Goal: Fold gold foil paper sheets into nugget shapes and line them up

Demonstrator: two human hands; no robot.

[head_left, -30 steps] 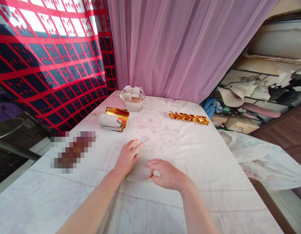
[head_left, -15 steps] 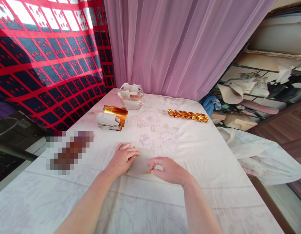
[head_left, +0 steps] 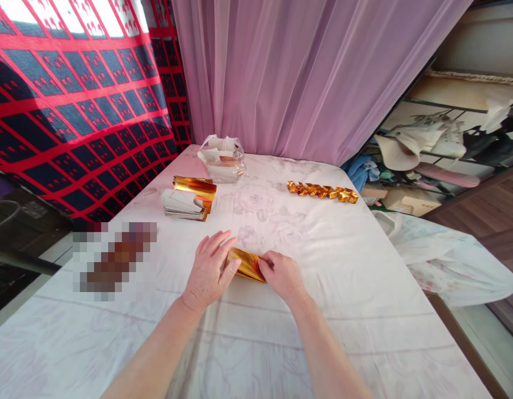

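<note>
A sheet of gold foil paper (head_left: 249,265) lies on the cloth in front of me, folded over with its shiny side up. My right hand (head_left: 283,274) pinches its right end, thumb and fingers closed on the edge. At the left end, my left hand (head_left: 210,266) has its fingers stretched and spread, the thumb resting against the foil. Farther off to the left is a stack of white-backed paper sheets (head_left: 181,205), next to a curled gold foil sheet (head_left: 198,189). A row of folded gold foil pieces (head_left: 323,191) lies at the far right.
A clear plastic bag (head_left: 223,160) holding paper stands at the back of the flowered tablecloth (head_left: 343,299). A blurred-out object (head_left: 117,257) is at the left edge. Purple curtain (head_left: 281,77) hangs behind. Right of the table are a shelf with shoes (head_left: 443,138) and a white plastic bag (head_left: 456,263).
The sheet's pale side was up; now the gold side shows, folded over. My right hand has closed on its right end, and my left hand has lifted its thumb side and spread its fingers.
</note>
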